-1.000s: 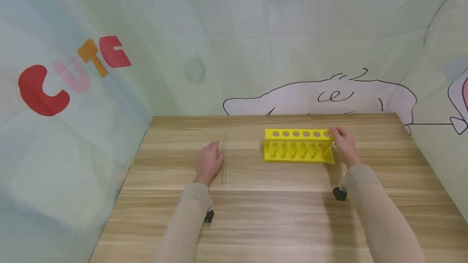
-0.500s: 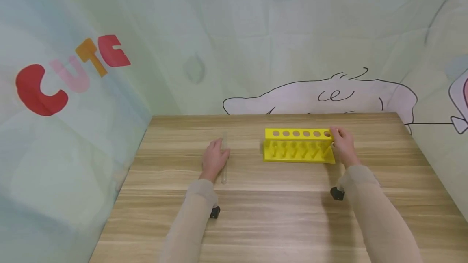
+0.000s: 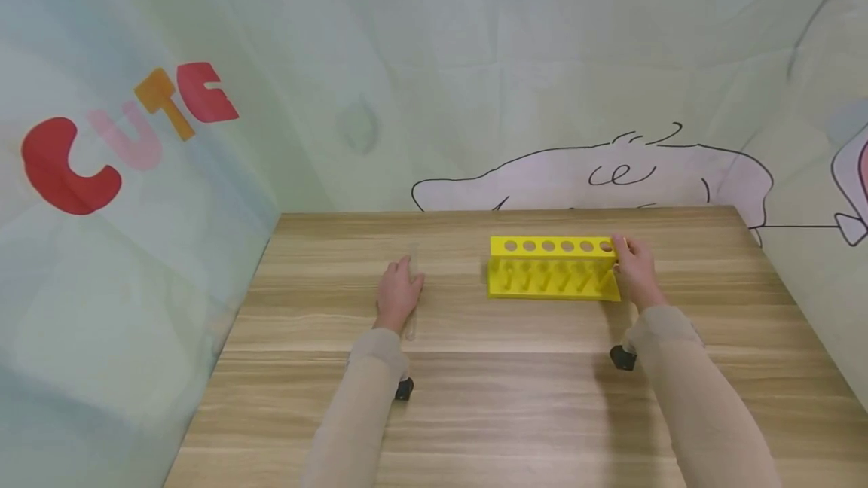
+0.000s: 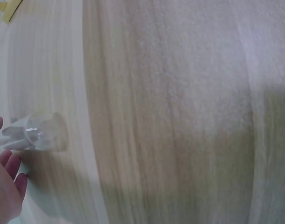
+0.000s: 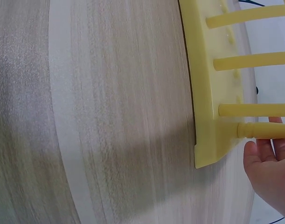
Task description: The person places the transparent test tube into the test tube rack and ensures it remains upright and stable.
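A clear glass test tube (image 3: 410, 328) lies lengthwise on the wooden table in the head view. My left hand (image 3: 398, 294) pinches it between thumb and fingers, covering its middle. One rounded end of the tube points toward the camera in the left wrist view, beside the fingertips (image 4: 22, 179). To the right stands a yellow test tube rack (image 3: 551, 254), upright, with a row of holes on top and pegs below. My right hand (image 3: 637, 269) grips its right end, with fingers around the end post (image 5: 263, 130) in the right wrist view.
The wooden table (image 3: 475, 405) ends at a printed cloth backdrop (image 3: 434, 96) behind and on both sides. Black wrist cameras hang under both sleeves, close above the tabletop.
My left hand has moved right, from beside the test tube onto it, and the tube's near end has shifted slightly left. My right hand stays at the rack's end.
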Motion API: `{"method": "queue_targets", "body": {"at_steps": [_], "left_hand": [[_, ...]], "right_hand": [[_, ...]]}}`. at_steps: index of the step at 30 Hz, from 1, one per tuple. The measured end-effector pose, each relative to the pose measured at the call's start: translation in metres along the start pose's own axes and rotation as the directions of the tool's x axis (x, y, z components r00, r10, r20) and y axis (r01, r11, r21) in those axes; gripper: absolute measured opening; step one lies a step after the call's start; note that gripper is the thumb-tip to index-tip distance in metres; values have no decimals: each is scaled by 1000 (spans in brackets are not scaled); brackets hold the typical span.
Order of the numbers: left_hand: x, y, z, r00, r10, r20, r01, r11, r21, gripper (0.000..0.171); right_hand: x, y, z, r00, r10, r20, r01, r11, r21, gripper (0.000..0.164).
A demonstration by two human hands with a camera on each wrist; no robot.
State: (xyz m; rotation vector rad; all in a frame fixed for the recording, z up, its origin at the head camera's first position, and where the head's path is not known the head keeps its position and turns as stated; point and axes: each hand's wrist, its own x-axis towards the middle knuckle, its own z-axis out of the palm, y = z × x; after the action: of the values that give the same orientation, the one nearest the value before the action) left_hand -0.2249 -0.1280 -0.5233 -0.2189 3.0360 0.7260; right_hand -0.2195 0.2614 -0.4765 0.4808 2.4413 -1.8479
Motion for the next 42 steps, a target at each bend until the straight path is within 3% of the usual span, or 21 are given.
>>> {"method": "queue_targets", "body": {"at_steps": [13, 22, 37, 42], "left_hand": [[1, -1, -1, 1000, -9, 18, 9, 1000, 28, 52], [1, 1, -2, 999, -25, 28, 25, 1000, 13, 52], [4, 2, -1, 997, -63, 54, 63, 998, -5, 54], [4, 4, -2, 995, -70, 73, 71, 997, -5, 54]], "right_hand": [[1, 1, 0, 996, 92, 18, -94, 992, 80, 55], [2, 0, 2, 986, 160, 50, -165, 981, 100, 83], [2, 2, 4, 988, 141, 60, -147, 984, 99, 70], [2, 3, 5, 990, 134, 43, -138, 982, 126, 55]]}}
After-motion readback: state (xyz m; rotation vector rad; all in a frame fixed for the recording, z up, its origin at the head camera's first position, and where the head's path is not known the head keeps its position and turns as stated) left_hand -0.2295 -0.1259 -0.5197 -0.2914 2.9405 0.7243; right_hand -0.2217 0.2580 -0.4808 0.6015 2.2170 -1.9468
